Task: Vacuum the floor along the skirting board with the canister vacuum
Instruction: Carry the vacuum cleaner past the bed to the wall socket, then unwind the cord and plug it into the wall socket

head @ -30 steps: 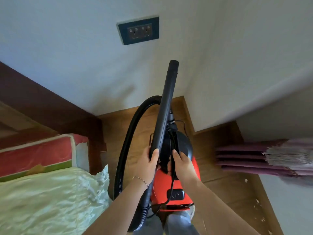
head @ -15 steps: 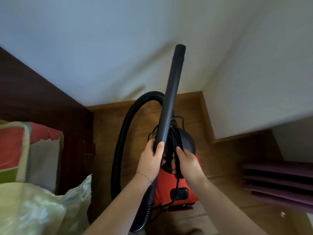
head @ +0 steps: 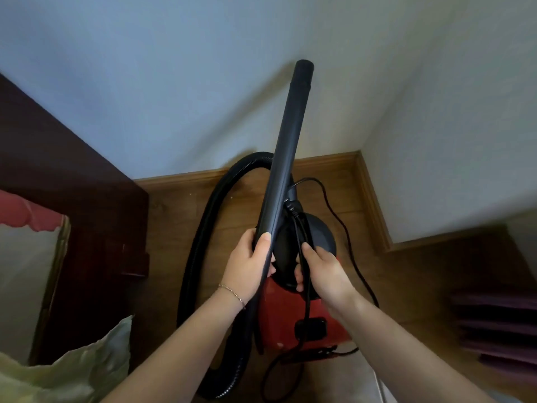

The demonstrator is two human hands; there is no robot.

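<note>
Our left hand (head: pixel 247 266) curls round the lower end of the black wand (head: pixel 286 152), which points toward 12 o'clock. Our right hand (head: pixel 327 276) grips the black cord (head: pixel 307 302) atop the red canister vacuum (head: pixel 290 315). The vacuum is over the wooden floor (head: pixel 348 175), with the skirting board (head: pixel 373 199) at 1 o'clock.

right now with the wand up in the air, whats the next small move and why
Probably lift the cord off the canister with the right hand. That hand pinches the cord where it lies across the canister's top, while the left hand holds the wand with its tip raised, well above the floor.
</note>
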